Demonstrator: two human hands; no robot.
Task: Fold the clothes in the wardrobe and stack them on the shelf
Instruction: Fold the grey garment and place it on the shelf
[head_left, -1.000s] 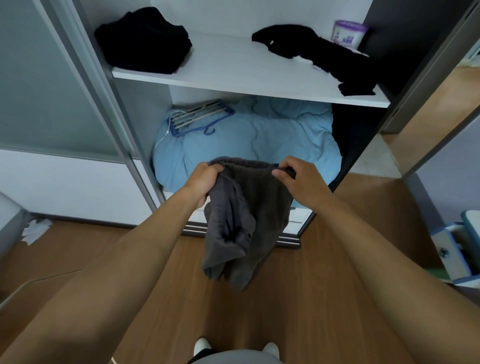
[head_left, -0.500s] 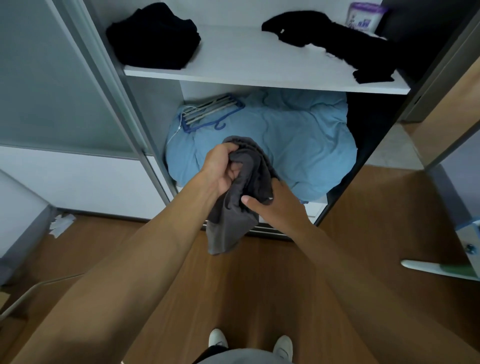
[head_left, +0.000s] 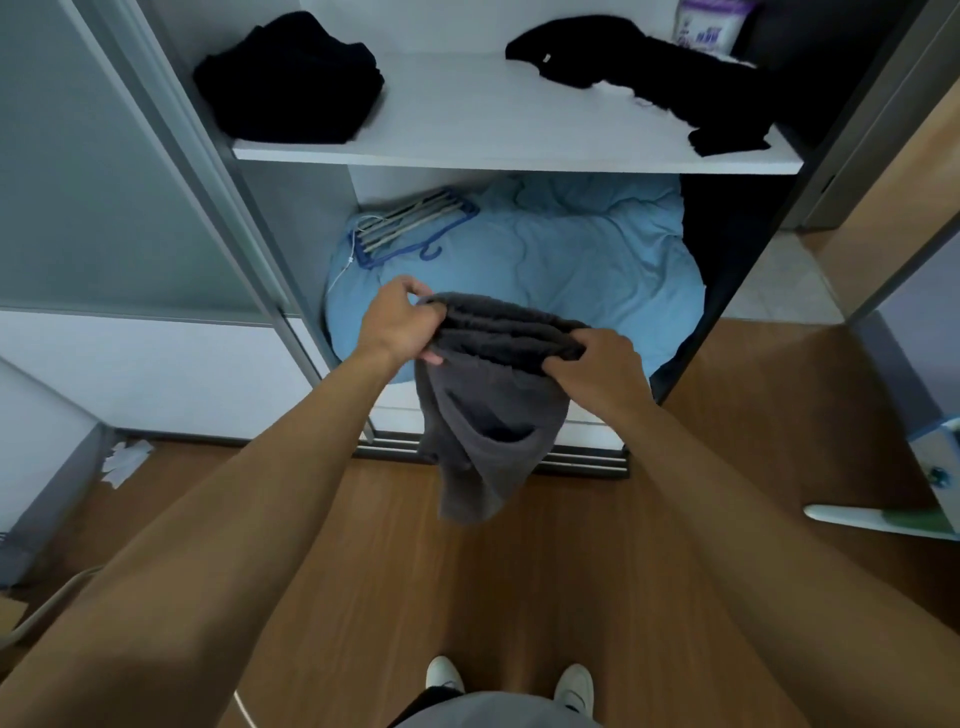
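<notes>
A dark grey garment (head_left: 488, 415) hangs in front of the open wardrobe, held by its top edge. My left hand (head_left: 400, 325) grips the left end and my right hand (head_left: 597, 364) grips the right end, a short span apart. The cloth droops in loose folds toward the wooden floor. On the white shelf (head_left: 493, 124) above, a folded black pile (head_left: 291, 78) sits at the left. An unfolded black garment (head_left: 649, 78) sprawls at the shelf's right.
A light blue duvet (head_left: 561, 265) fills the lower compartment, with a bundle of blue hangers (head_left: 410, 223) on it. A purple-and-white container (head_left: 706, 23) stands at the shelf's back right. The sliding door frame (head_left: 208, 182) is at the left. My white shoes (head_left: 441, 675) show below.
My hands were bunched together on the grey garment half a second ago; now they have drawn apart along its top edge, spreading it sideways.
</notes>
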